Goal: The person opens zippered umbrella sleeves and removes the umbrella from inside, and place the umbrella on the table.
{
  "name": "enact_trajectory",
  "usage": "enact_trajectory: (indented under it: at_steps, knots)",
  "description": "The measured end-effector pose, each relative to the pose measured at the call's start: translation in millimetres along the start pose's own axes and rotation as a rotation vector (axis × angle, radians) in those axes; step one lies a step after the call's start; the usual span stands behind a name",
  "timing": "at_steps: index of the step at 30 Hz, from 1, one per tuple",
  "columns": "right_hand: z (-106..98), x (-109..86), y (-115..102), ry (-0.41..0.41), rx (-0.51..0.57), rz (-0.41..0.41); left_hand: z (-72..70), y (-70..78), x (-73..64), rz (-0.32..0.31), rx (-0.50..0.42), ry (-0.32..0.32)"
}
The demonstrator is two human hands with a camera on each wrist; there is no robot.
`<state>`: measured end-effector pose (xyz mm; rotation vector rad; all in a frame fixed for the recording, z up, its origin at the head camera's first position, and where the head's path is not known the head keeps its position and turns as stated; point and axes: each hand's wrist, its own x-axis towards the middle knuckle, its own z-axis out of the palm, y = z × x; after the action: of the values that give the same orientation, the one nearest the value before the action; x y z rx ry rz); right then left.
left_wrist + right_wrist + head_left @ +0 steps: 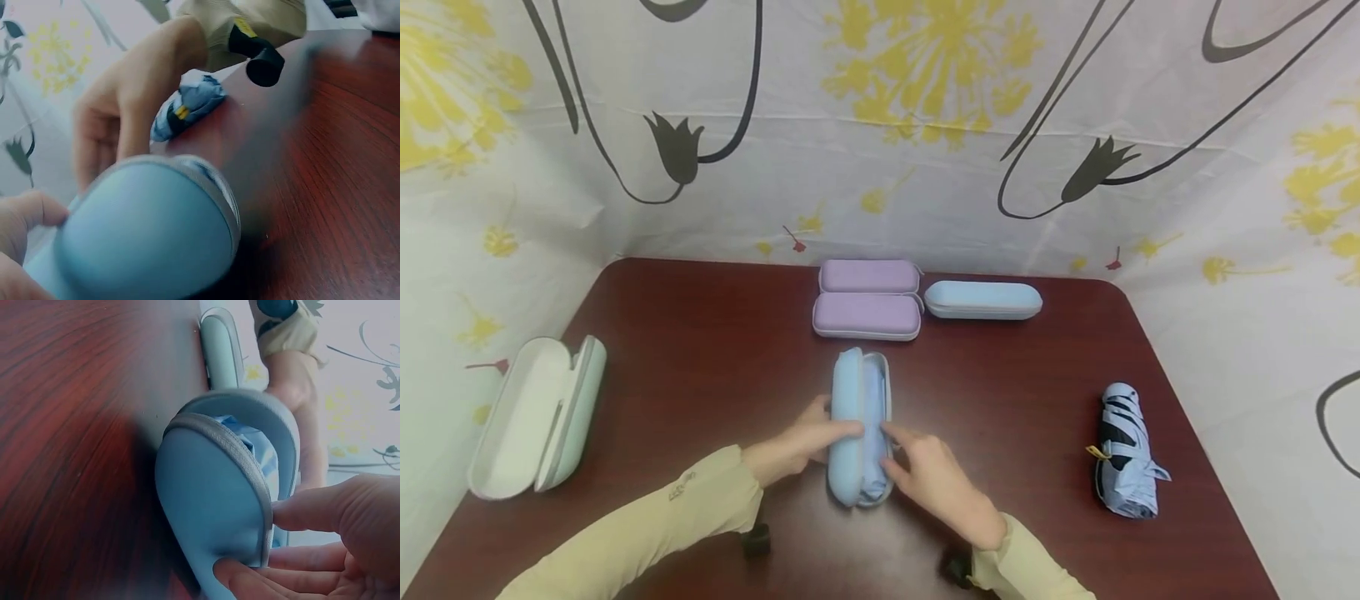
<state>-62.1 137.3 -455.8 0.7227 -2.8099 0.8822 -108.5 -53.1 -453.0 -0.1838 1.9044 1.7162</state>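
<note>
A light blue hard-shell zip case [847, 450] stands partly open in the middle of the table, its long side running away from me. Folded light blue fabric [873, 442] fills the inside and shows through the gap, also in the right wrist view. My left hand [811, 432] grips the lid half from the left, thumb over its top. On the other side my right hand [936, 479] pinches the case's right rim. In the right wrist view its thumb [312, 509] presses at the zipper edge while the fingers lie against the outer shell.
Two purple cases [867, 317] and a closed light blue case [983, 300] lie at the table's back. An open mint-green case [520, 421] with a white lining is at the left edge. Near the right edge lies a folded blue and black umbrella [1127, 454]. Patterned cloth [880, 200] hangs behind.
</note>
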Motion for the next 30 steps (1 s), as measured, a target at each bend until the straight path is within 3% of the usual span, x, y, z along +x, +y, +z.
enact_trajectory:
  at_steps: [8,16,24,30]
  knots:
    - [-4,-1.9,12,-0.034,0.117,0.071,-20.8,-15.2,6.3,-0.02,-0.112,-0.144]
    - [-2,-3.5,21,0.031,0.177,0.169,-31.8,-22.6,4.8,0.04,-0.214,-0.261]
    - [0,3.8,20,0.086,0.097,0.195,-37.5,-29.5,5.5,0.081,-0.283,-0.356]
    - [2,17.5,6,0.087,-0.043,0.207,-36.7,-31.5,6.1,0.111,-0.285,-0.35]
